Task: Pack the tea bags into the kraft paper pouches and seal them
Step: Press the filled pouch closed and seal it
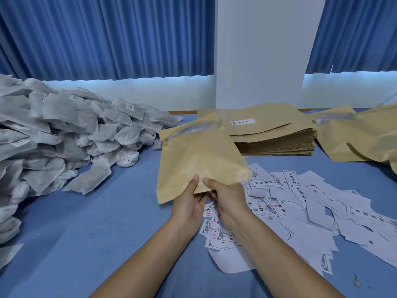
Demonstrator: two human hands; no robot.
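Two hands, head view: left hand (189,204) and right hand (228,200) sit side by side, each pinching the near bottom edge of one kraft pouch (199,155), thumbs on top.
Pouch position: raised above the blue surface (86,233), long axis running away from the person, mouth with its clear strip at the far end.
Tea bags: grey heap (53,136), well left of the pouch.
Key relation: heap lies on the left hand's side, so that hand is nearer; the mouth faces away, so a regrip seems needed.
Nearby: stack of empty pouches (277,136) behind; printed labels (300,201) to the right.
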